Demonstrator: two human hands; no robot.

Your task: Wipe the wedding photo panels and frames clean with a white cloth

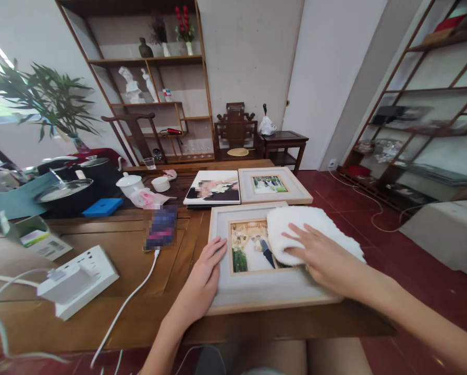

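A pale wooden picture frame (280, 286) with a wedding photo (249, 245) lies flat at the table's front edge. My left hand (208, 273) holds its left side, fingers curled over the border. Across the right part of the glass lies a fluffy white cloth (331, 224), hiding that side of the photo. My right hand (315, 252) grips the cloth from above, its fingers somewhat apart and pressing into the pile. Behind this frame sit a second framed wedding photo (270, 184) and a white-edged photo panel (213, 187), side by side.
On the wooden table (139, 312), a phone (161, 227) is plugged into a white cable beside a white power strip (79, 281). Farther back are a blue box (102, 207), black pots (65, 195) and a white teapot (130, 182). A red tiled floor (346, 208) lies to the right.
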